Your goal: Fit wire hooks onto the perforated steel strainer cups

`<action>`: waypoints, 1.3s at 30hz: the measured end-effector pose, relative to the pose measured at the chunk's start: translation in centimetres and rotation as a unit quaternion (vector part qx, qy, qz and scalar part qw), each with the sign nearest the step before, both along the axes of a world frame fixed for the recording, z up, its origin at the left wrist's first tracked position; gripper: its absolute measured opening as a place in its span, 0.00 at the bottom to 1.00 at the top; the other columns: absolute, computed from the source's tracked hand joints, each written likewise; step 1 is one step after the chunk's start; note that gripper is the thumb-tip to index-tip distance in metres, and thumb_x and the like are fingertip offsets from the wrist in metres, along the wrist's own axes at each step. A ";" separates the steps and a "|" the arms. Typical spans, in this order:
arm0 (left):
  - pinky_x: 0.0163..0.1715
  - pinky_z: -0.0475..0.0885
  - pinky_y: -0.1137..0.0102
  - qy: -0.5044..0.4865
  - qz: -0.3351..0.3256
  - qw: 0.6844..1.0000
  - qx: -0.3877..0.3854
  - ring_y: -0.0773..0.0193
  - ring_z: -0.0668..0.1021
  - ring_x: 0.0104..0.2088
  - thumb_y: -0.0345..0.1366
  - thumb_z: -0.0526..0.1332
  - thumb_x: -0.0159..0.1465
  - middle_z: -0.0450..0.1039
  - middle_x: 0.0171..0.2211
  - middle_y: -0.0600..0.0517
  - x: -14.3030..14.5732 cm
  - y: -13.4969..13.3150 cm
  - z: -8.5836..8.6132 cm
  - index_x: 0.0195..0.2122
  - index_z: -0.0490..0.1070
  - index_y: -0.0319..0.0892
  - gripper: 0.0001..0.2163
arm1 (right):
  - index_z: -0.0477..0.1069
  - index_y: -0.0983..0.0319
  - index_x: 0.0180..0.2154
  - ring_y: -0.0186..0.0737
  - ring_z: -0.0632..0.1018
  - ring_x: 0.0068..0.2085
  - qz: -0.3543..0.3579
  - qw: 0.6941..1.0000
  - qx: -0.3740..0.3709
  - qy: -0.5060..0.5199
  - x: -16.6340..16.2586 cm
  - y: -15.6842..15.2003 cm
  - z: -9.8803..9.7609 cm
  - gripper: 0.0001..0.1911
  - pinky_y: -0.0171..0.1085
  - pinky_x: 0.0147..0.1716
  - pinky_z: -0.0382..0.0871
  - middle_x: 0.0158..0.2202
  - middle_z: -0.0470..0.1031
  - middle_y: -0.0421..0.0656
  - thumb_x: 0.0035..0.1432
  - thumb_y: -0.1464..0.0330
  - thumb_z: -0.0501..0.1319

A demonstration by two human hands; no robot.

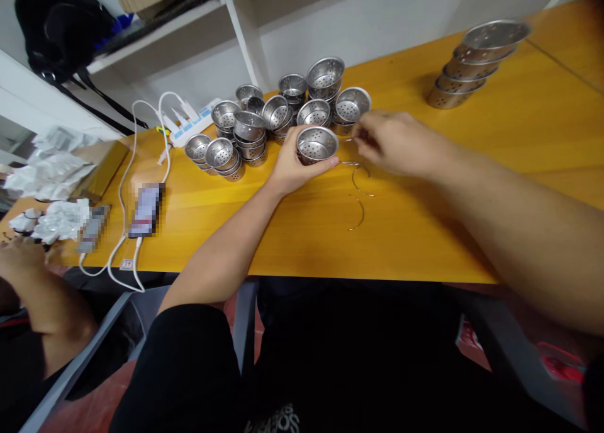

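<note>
My left hand is wrapped round a small perforated steel cup, held upright just above the yellow table. My right hand hovers beside the cup with fingers pinched together at its left tip; what they pinch is too thin to make out. Curved wire handles lie loose on the table just below both hands, one more a little nearer to me.
Several stacked steel cups crowd the table behind my hands. A stack of wider perforated bowls stands far right. A phone, white cables and a power strip lie left. Another person's arm is at the far left.
</note>
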State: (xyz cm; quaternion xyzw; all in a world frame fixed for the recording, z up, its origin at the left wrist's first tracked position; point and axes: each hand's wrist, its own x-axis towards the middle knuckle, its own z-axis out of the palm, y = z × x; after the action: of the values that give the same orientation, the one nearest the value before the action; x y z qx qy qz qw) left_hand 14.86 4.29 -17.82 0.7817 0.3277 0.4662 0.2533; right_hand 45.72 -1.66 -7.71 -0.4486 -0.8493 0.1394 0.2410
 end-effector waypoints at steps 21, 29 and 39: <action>0.86 0.76 0.32 0.067 -0.068 0.995 -0.011 0.34 0.84 0.78 0.74 0.83 0.69 0.78 0.74 0.37 1.5 -1.6 0.7 0.88 0.58 0.52 0.58 | 0.90 0.48 0.64 0.61 0.87 0.44 -0.049 0.990 0.012 0.133 -2.9 -2.3 -0.3 0.28 0.61 0.52 0.89 0.42 0.87 0.50 0.88 0.38 0.63; 0.75 0.89 0.40 0.028 -0.024 0.999 -0.014 0.44 0.92 0.65 0.72 0.85 0.69 0.85 0.64 0.43 2.9 -4.5 3.2 0.79 0.71 0.50 0.49 | 0.89 0.46 0.67 0.67 0.89 0.49 -0.064 0.988 -0.039 0.133 -3.3 -2.7 0.4 0.30 0.64 0.55 0.87 0.44 0.89 0.50 0.87 0.36 0.61; 0.80 0.84 0.38 0.058 -0.013 0.997 -0.039 0.41 0.91 0.67 0.67 0.89 0.66 0.86 0.66 0.42 2.5 -4.3 3.1 0.78 0.71 0.49 0.50 | 0.88 0.45 0.60 0.64 0.86 0.45 -0.068 0.983 -0.050 0.164 -3.7 -2.4 -0.1 0.29 0.62 0.50 0.83 0.40 0.88 0.49 0.85 0.34 0.62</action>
State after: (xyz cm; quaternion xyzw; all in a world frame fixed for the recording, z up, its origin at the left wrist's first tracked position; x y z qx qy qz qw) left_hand 17.35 -0.05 -14.70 0.8008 0.3498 0.4041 0.2703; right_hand 41.98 -4.11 -7.81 -0.4880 -0.7576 0.2361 0.3634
